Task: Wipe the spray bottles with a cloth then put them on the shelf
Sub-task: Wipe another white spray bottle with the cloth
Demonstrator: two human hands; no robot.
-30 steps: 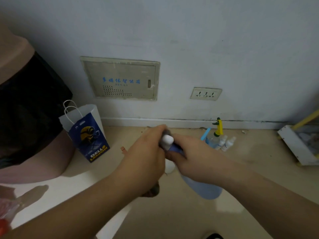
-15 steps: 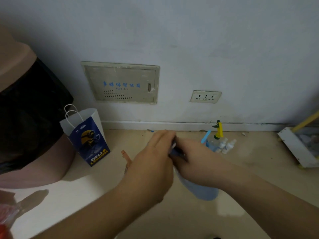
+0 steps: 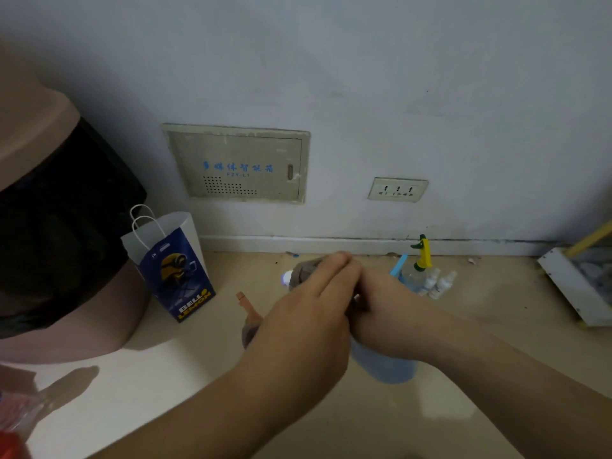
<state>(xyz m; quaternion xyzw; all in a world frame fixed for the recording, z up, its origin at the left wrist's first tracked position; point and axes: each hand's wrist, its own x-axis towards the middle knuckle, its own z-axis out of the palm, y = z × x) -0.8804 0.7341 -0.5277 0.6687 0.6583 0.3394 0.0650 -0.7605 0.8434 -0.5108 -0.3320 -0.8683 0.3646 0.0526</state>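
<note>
Bottle (image 3: 384, 367), one, blue, gripped by right hand (image 3: 387, 313) fingers, left hand (image 3: 308, 321) fingers holding one cloth (image 3: 303, 273)

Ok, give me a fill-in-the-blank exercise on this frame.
The right hand holds a ___ bottle.
The left hand holds a ___ over its top.
The far trigger is ___.
The bag stands ___ of the hands.
Missing: blue; cloth; yellow; left.

translucent blue plastic bottle (image 3: 384, 366), fuzzy grey-brown cloth (image 3: 303, 271), glossy paper bag (image 3: 175, 263), smooth beige floor (image 3: 414, 425).
</note>
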